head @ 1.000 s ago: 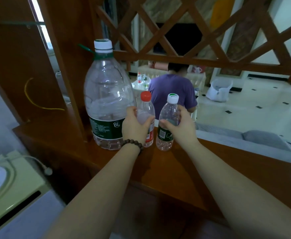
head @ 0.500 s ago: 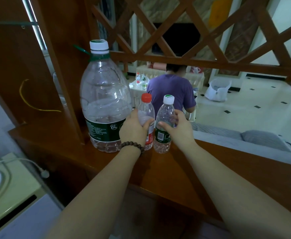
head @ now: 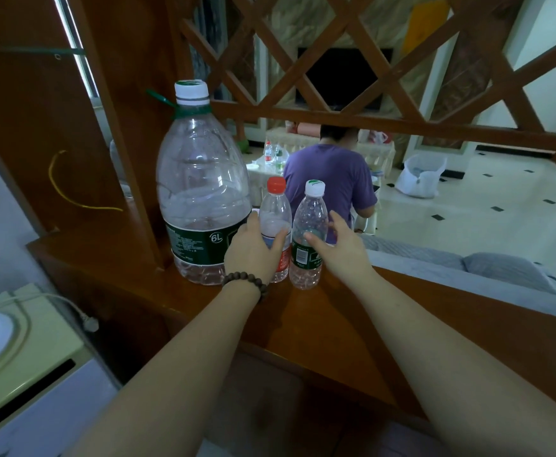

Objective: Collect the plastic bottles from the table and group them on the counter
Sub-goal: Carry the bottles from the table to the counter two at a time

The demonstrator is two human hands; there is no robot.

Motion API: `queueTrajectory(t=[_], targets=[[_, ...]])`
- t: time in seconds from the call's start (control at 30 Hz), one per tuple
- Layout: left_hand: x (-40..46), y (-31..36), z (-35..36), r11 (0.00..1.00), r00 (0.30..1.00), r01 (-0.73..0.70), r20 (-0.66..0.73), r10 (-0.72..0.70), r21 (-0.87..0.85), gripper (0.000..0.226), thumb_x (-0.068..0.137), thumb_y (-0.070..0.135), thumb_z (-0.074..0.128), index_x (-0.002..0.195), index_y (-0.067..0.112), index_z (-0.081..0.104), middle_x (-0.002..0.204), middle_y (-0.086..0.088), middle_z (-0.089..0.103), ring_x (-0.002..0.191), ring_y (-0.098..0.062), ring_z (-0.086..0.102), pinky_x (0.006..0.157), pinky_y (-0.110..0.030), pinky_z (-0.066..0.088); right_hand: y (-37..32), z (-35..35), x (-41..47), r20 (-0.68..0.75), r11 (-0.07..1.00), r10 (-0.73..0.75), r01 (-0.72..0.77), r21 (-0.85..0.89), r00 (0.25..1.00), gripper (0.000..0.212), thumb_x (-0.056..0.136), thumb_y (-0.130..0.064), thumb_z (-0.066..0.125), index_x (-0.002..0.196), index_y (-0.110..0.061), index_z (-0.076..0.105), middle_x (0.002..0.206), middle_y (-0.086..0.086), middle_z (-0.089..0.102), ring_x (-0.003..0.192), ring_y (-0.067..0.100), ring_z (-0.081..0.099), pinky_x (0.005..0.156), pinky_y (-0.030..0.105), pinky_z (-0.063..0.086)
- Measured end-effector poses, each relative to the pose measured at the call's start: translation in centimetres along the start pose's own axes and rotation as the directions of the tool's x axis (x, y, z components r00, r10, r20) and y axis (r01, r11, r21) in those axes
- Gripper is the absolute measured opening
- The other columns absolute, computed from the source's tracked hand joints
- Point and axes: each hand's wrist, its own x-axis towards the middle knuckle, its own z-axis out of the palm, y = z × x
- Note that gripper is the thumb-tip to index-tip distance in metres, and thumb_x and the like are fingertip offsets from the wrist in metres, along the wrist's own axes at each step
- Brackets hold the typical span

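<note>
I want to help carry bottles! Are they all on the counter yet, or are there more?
Three stand together on the wooden counter: the big bottle, the red-capped bottle and the white-capped bottle. The left hand grips the red-capped one; the right hand is open beside the white-capped one. More bottles wait on the far table.
</note>
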Motion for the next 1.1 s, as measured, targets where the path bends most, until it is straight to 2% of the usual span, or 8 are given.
queueTrajectory(t=[0.07, 0.13, 0.23, 0.43, 0.6, 0.73, 0.87, 1.1], targets=[[-1.2, -0.2, -0.1, 0.999, 0.999, -0.036, -0.009, 0.036, 0.001, 0.06, 0.086, 0.057, 0.049, 0.132, 0.02, 0.044, 0.121, -0.005, 0.059, 0.11, -0.023, 0.056, 0.083, -0.041, 0.053, 0.5, -0.5, -1.1, -0.003, 0.998, 0.015, -0.015, -0.068, 1.0, 0.08, 0.088, -0.052, 0.056, 0.15, -0.014, 0.023, 0.155, 0.006, 0.031, 0.141, 0.024, 0.031, 0.11, 0.037, 0.03], [-2.9, -0.1, -0.1, 0.997, 0.998, -0.067, -0.003, 0.068, 0.033, 0.064, 0.087, 0.058, 0.047, 0.137, 0.019, 0.043, 0.13, -0.007, 0.055, 0.121, -0.025, 0.049, 0.095, -0.044, 0.048, 1.4, -1.2, -2.6, -0.011, 0.992, 0.013, -0.015, -0.128, 1.0, 0.077, 0.091, -0.054, 0.05, 0.151, -0.015, 0.022, 0.157, 0.007, 0.027, 0.144, 0.023, 0.026, 0.113, 0.038, 0.026], [-6.0, 1.2, 0.0, 0.98, 0.994, -0.111, 0.031, 0.108, 0.166, 0.07, 0.09, 0.056, 0.046, 0.145, 0.012, 0.036, 0.149, -0.013, 0.039, 0.14, -0.028, 0.03, 0.115, -0.045, 0.025, 3.5, -2.6, -5.4, -0.036, 0.975, -0.006, -0.002, -0.221, 0.999, 0.073, 0.092, -0.057, 0.043, 0.151, -0.018, 0.022, 0.157, 0.006, 0.025, 0.146, 0.023, 0.018, 0.117, 0.04, 0.021], [-12.5, 6.4, 2.7, 0.947, 0.966, -0.243, 0.139, 0.217, 0.208, 0.072, 0.091, 0.058, 0.035, 0.149, 0.016, 0.028, 0.156, -0.007, 0.028, 0.146, -0.024, 0.015, 0.118, -0.046, 0.011, 8.0, -7.2, -11.9, -0.109, 0.899, 0.016, -0.062, -0.434, 0.994, 0.07, 0.095, -0.057, 0.034, 0.151, -0.017, 0.022, 0.159, 0.006, 0.021, 0.148, 0.022, 0.008, 0.12, 0.047, 0.011], [-17.5, 12.6, 6.5, 0.929, 0.897, -0.353, 0.321, 0.304, 0.109, 0.072, 0.093, 0.06, 0.03, 0.152, 0.022, 0.017, 0.16, -0.002, 0.016, 0.148, -0.02, 0.003, 0.119, -0.046, 0.002, 11.9, -12.7, -18.0, -0.224, 0.846, 0.119, -0.217, -0.487, 0.967, 0.068, 0.095, -0.057, 0.032, 0.151, -0.02, 0.022, 0.159, 0.004, 0.019, 0.149, 0.021, 0.003, 0.119, 0.046, 0.005], [-21.3, 17.9, 9.3, 0.89, 0.795, -0.456, 0.461, 0.395, 0.024, 0.073, 0.092, 0.064, 0.026, 0.153, 0.026, 0.012, 0.161, 0.001, 0.01, 0.148, -0.019, -0.002, 0.118, -0.046, -0.003, 14.5, -17.2, -23.1, -0.372, 0.78, 0.207, -0.383, -0.495, 0.905, 0.067, 0.095, -0.057, 0.032, 0.15, -0.019, 0.023, 0.159, 0.004, 0.019, 0.149, 0.02, 0.002, 0.119, 0.045, 0.004], [-25.8, 22.0, 10.9, 0.802, 0.658, -0.586, 0.509, 0.555, -0.116, 0.073, 0.092, 0.064, 0.027, 0.153, 0.026, 0.013, 0.161, 0.001, 0.011, 0.148, -0.019, -0.001, 0.119, -0.047, 0.001, 15.7, -20.8, -29.2, -0.532, 0.695, 0.298, -0.562, -0.448, 0.793, 0.066, 0.095, -0.055, 0.034, 0.15, -0.02, 0.024, 0.159, 0.004, 0.02, 0.149, 0.02, 0.002, 0.119, 0.044, 0.004], [-35.3, 26.4, 10.7, 0.598, 0.351, -0.702, 0.542, 0.764, -0.387, 0.072, 0.092, 0.063, 0.029, 0.152, 0.026, 0.015, 0.16, 0.0, 0.013, 0.148, -0.019, 0.002, 0.119, -0.049, 0.005, 15.6, -22.5, -42.3, -0.769, 0.479, 0.434, -0.843, -0.243, 0.468, 0.066, 0.094, -0.058, 0.035, 0.149, -0.024, 0.026, 0.159, 0.001, 0.022, 0.149, 0.021, 0.006, 0.12, 0.046, 0.006]])
